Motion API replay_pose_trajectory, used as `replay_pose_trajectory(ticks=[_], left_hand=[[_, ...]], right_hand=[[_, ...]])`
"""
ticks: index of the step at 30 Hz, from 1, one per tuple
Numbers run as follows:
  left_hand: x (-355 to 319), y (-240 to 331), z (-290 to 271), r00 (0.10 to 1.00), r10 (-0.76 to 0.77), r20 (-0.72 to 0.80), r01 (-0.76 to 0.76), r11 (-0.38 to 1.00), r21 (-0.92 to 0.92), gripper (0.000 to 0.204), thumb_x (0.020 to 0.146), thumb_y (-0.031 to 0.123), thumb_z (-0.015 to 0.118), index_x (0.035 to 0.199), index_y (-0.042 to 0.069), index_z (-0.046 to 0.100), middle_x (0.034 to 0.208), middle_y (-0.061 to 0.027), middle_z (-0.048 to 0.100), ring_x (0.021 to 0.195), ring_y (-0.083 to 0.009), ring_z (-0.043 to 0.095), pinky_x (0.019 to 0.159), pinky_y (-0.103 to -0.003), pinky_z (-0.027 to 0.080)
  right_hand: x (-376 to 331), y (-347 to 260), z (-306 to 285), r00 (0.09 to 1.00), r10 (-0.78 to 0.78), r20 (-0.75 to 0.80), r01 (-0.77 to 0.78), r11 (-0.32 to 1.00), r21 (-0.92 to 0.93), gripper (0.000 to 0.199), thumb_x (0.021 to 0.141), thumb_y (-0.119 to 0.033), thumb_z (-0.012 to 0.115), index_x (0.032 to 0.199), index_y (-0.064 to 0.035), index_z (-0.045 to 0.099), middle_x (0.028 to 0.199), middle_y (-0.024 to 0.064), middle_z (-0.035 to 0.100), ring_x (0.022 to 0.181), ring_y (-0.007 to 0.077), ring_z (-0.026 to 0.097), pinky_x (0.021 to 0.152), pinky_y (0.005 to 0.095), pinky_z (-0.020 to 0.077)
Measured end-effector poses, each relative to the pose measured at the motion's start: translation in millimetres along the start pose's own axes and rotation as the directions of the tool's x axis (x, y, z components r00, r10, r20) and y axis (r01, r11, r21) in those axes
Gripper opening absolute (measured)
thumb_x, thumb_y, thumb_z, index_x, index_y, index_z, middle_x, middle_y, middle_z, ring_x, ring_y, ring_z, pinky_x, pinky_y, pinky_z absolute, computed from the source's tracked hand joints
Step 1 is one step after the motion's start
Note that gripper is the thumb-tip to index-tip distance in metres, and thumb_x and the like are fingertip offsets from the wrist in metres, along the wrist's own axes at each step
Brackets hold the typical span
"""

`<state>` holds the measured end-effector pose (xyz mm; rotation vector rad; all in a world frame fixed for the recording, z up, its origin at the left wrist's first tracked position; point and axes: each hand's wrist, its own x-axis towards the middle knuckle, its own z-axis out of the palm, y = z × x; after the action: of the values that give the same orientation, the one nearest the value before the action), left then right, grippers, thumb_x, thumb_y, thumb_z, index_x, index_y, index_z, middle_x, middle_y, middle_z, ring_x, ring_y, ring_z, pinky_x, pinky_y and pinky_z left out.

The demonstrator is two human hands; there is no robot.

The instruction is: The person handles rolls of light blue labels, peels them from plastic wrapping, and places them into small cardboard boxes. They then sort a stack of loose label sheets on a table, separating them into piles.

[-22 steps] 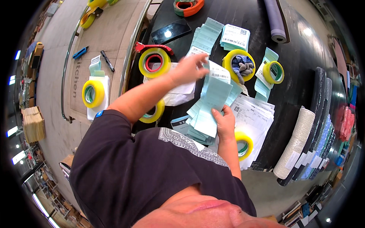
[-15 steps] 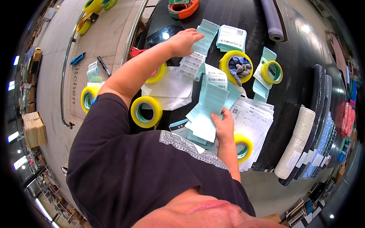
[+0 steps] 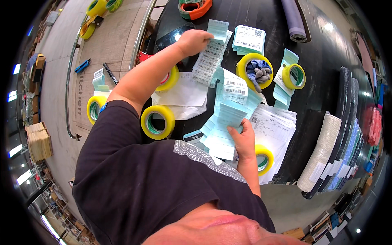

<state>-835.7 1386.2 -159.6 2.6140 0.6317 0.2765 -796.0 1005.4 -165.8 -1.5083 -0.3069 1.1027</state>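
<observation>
My left hand (image 3: 195, 42) is stretched out toward the far side of the table. Its fingers pinch the edge of a barcode label strip (image 3: 210, 57), a fanfold of rows on pale blue backing. Closer to me, my right hand (image 3: 244, 141) grips a second, wider label strip (image 3: 230, 112) between thumb and fingers. That strip's blank blue folds lie in a loose pile under and left of the hand, while its printed face curls up beyond. A squared stack of shipping labels (image 3: 248, 39) lies to the right of my left hand.
Yellow tape rolls surround the work: one (image 3: 158, 122) left, one (image 3: 263, 159) on printed sheets (image 3: 273, 128), one (image 3: 293, 76) on a label strip, and one (image 3: 248, 65) with grey-blue gloves (image 3: 259, 72) inside. Wrapped rolls (image 3: 319, 153) stand at the right edge. A trolley (image 3: 98, 61) adjoins the left.
My left hand has closed on the far strip, which now lies more spread out with more barcode rows showing. The folds by my right hand have shifted slightly.
</observation>
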Motion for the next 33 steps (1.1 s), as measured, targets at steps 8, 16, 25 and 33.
replay_pose_trajectory(ticks=[8, 16, 25, 33], left_hand=[[-11.4, -27.4, -33.4, 0.938, -0.204, -0.280, 0.043, 0.871, -0.490, 0.022, 0.089, 0.009, 0.067, 0.110, 0.001, 0.068, 0.093, -0.0009, 0.070, 0.083, -0.0046, 0.060, 0.078, -0.020, 0.049], [-37.5, -25.8, -81.0, 0.850, -0.486, -0.202, 0.073, 0.489, -0.869, 0.026, 0.091, 0.012, 0.065, 0.115, 0.003, 0.066, 0.101, -0.0023, 0.067, 0.091, -0.0109, 0.062, 0.083, -0.026, 0.051], [-106.1, -48.0, -142.0, 0.849, -0.514, -0.119, -0.002, 0.222, -0.975, 0.023, 0.087, 0.007, 0.057, 0.109, 0.005, 0.066, 0.095, -0.0032, 0.067, 0.083, -0.0142, 0.064, 0.078, -0.028, 0.050], [-186.9, -55.4, -155.6, 0.890, -0.446, -0.089, 0.043, 0.276, -0.960, 0.023, 0.088, 0.009, 0.059, 0.110, 0.004, 0.066, 0.096, -0.0018, 0.066, 0.090, -0.0103, 0.062, 0.085, -0.028, 0.051]], right_hand=[[-5.3, -4.3, 2.9, 0.999, -0.034, 0.000, 0.034, 0.999, 0.028, 0.037, 0.081, 0.000, 0.070, 0.116, 0.0014, 0.057, 0.107, 0.0057, 0.064, 0.100, 0.0138, 0.059, 0.090, 0.0281, 0.0473], [-21.8, -81.7, 16.3, 0.970, -0.232, 0.074, 0.225, 0.970, 0.096, 0.072, 0.083, 0.005, 0.064, 0.146, 0.0010, 0.030, 0.135, 0.0140, 0.050, 0.121, 0.0226, 0.052, 0.103, 0.0349, 0.0409], [9.5, -210.6, 65.5, 0.804, -0.553, 0.220, 0.475, 0.819, 0.322, 0.064, 0.083, 0.010, 0.054, 0.144, -0.0058, 0.041, 0.135, 0.0169, 0.052, 0.119, 0.0258, 0.056, 0.102, 0.0388, 0.0456], [189.9, -127.2, 87.4, 0.917, -0.338, 0.212, 0.303, 0.935, 0.184, 0.055, 0.080, 0.008, 0.064, 0.132, -0.0015, 0.052, 0.121, 0.0119, 0.060, 0.108, 0.0234, 0.058, 0.096, 0.0339, 0.0463]])
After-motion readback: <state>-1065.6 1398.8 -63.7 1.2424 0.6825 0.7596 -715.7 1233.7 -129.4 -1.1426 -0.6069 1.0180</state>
